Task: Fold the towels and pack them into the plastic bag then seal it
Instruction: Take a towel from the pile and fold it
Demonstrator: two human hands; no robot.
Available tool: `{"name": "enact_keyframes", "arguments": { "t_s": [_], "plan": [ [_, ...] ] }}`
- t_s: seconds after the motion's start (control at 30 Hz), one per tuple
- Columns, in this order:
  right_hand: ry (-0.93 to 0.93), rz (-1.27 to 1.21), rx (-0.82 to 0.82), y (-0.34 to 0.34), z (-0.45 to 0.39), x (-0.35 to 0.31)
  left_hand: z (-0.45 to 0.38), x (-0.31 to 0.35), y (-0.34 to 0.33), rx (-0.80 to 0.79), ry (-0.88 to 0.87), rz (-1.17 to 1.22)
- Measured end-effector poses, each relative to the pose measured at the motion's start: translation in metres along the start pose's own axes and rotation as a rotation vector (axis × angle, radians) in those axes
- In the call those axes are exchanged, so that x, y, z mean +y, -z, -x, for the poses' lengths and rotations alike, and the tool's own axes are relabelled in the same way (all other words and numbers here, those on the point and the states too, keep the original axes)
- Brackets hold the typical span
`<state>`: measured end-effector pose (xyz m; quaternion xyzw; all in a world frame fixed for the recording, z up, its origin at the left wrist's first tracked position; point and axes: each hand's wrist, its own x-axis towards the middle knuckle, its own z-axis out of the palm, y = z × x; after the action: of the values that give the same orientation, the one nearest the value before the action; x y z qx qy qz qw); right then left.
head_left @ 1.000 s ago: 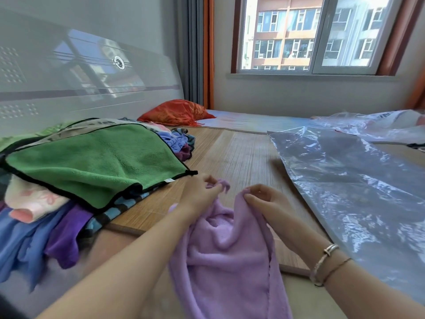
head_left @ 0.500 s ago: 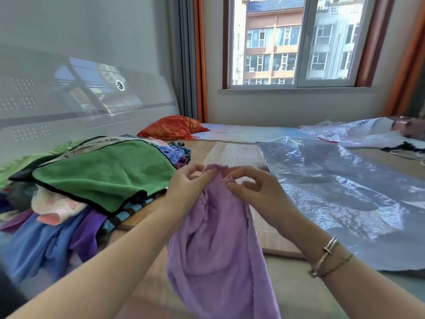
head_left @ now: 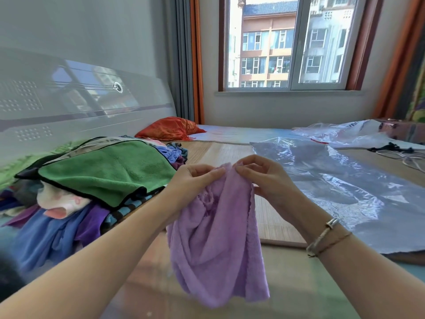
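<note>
In the centre of the frame, the left hand (head_left: 195, 180) and the right hand (head_left: 264, 178) meet at the top edge of a soft lilac fleece towel (head_left: 218, 245). Each hand pinches that edge between thumb and curled fingers, the two pinches almost touching, and the towel hangs down from them in loose folds toward the lower centre of the frame, clear of the bed below. The right wrist wears a silver bangle and a thin cord bracelet (head_left: 326, 238).

On the left side of the frame lies a heap of unfolded towels (head_left: 69, 203): a green fleece towel with black edging (head_left: 108, 171) lies spread on top, with a pale pink-and-cream piece, blue cloth and dark purple cloth spilling out beneath it toward the lower left. The heap rests partly on a woven bamboo mat (head_left: 218, 153) that covers the bed.

On the right side, a large clear plastic bag (head_left: 333, 180) lies flat and crinkled on the mat, just beside the right hand. Behind it, in the upper right, another rumpled plastic sheet (head_left: 345, 132) sits near some dark cords.

An orange-red pillow (head_left: 170, 128) lies at the far end of the bed, below grey and orange curtains. A glossy pale headboard (head_left: 69, 100) fills the upper left, and a window (head_left: 292, 42) in the upper centre shows apartment buildings outside.
</note>
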<state>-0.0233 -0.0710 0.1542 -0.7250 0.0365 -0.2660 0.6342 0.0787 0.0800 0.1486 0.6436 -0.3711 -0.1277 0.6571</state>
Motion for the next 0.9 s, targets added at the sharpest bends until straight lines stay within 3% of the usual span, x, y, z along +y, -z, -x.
{"name": "enact_keyframes", "arguments": {
  "t_s": [0.13, 0.3, 0.5, 0.6, 0.7, 0.83, 0.9],
  "plan": [
    [0.083, 0.082, 0.032, 0.005, -0.002, -0.010, 0.005, 0.012, 0.009, 0.007, -0.069, -0.224],
    [0.146, 0.389, 0.085, 0.031, -0.001, -0.043, 0.011, 0.034, 0.048, 0.005, -0.277, -0.632],
    [0.210, 0.712, 0.124, 0.071, 0.011, -0.076, 0.026, 0.066, 0.102, 0.040, -0.281, -0.856],
    [0.313, 0.672, 0.346, 0.082, 0.017, -0.083, 0.034, 0.079, 0.112, 0.058, -0.257, -0.817],
    [0.479, 0.537, 0.570, 0.075, 0.023, -0.086, 0.041, 0.096, 0.115, 0.003, -0.250, -0.526],
    [0.508, 0.396, 0.572, 0.068, 0.024, -0.085, 0.048, 0.104, 0.126, -0.103, -0.143, -0.254],
    [0.482, 0.411, 0.539, 0.071, 0.022, -0.081, 0.051, 0.101, 0.132, -0.110, -0.043, -0.263]
  ]
}}
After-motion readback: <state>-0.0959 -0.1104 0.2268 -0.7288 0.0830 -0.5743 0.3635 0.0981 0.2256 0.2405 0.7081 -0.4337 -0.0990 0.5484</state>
